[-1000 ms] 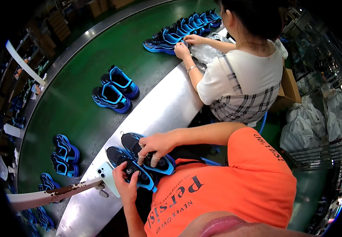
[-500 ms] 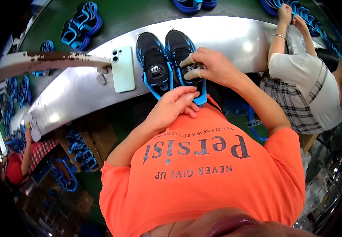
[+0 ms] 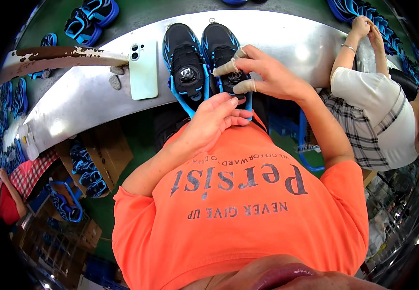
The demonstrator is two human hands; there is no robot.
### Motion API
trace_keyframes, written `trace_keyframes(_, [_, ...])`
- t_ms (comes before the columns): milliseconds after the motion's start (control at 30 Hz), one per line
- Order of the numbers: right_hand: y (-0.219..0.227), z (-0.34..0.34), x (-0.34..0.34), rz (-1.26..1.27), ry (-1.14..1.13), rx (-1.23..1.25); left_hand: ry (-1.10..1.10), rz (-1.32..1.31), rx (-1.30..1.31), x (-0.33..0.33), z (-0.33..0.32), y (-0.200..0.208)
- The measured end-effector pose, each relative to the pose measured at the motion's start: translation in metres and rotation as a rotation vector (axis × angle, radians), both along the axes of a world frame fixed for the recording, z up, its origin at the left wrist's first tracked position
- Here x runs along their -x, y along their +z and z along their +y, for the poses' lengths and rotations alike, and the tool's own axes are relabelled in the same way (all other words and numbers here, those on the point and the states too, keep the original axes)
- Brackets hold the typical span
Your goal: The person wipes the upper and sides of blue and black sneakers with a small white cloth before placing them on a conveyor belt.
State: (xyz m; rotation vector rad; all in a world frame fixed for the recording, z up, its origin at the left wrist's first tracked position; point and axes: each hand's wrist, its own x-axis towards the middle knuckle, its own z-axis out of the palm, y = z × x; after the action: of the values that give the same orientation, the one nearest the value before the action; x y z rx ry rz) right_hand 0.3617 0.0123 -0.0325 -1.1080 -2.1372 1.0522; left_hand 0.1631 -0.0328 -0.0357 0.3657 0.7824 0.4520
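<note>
A pair of black sneakers with blue trim lies on the metal table edge, toes pointing away from me: a left sneaker [image 3: 183, 48] and a right sneaker [image 3: 217, 44]. Each has a round lacing dial on its tongue. My right hand [image 3: 270, 75], with pale covers on its fingertips, has thumb and fingers around the right sneaker's dial [image 3: 233, 79], partly hiding it. At that sneaker's heel opening, my left hand [image 3: 209, 123] curls its fingers against the collar; its thumb is hard to make out. Nobody touches the left sneaker.
A pale green phone [image 3: 144, 72] lies left of the sneakers, beside small stones [image 3: 115, 82] and a rusty, chipped bar [image 3: 64, 60]. More sneakers [image 3: 91, 21] stand on the green belt [image 3: 166, 10]. A co-worker [image 3: 374, 101] sits at the right, another [image 3: 13, 198] at far left.
The view has shifted a little, so the table appears higher. My right fingers have spread around the dial, and my left fingers have shifted at the heel. The co-worker's hands moved slightly.
</note>
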Motion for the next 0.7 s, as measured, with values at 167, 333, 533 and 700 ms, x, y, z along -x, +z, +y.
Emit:
trace_keyframes(167, [-0.002,-0.005,0.007,-0.186,-0.100,0.082,0.003,0.007,0.012,0.001,-0.001,0.000])
trace_keyframes(333, [-0.001,-0.008,0.005,-0.109,-0.113,0.161,-0.108,0.006,0.010,0.013,0.002,0.008])
trace_keyframes(533, [-0.006,0.000,-0.001,-0.111,-0.018,0.067,0.006,0.032,0.050,0.002,-0.005,0.001])
trace_keyframes(700, [-0.004,-0.008,-0.001,-0.070,-0.119,0.176,-0.012,0.027,0.050,-0.002,-0.003,0.003])
